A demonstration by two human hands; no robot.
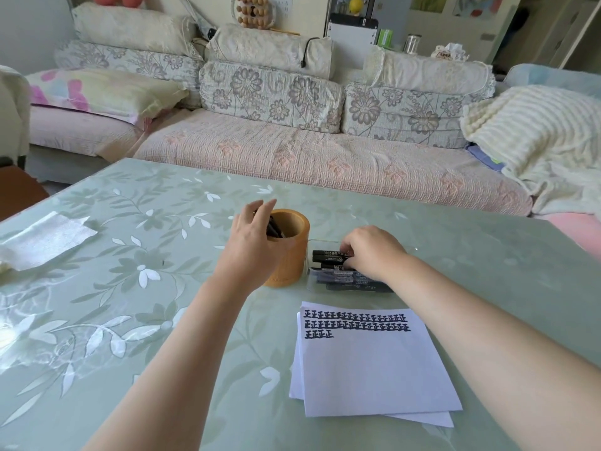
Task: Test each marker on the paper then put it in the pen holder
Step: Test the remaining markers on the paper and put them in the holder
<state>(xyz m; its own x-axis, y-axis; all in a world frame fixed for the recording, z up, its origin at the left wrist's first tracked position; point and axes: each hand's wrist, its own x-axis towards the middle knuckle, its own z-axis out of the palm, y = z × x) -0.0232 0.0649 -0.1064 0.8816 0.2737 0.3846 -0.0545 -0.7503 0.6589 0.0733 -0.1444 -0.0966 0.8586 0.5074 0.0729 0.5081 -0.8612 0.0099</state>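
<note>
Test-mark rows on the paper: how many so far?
3. The first row and second row run across the top of the paper. The short third row sits below them at the left. Nothing covers the sheet.

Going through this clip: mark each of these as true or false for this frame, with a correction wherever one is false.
1. The left hand is at the mouth of the pen holder. True.
2. The pen holder is empty. False: black markers stand in it.
3. The right hand rests flat on the paper. False: it reaches into the clear box of markers, beyond the paper.
4. The paper carries three rows of black marks, the third much shorter. True.
5. The pen holder lies tipped on its side. False: it stands upright beside the clear box.
</note>
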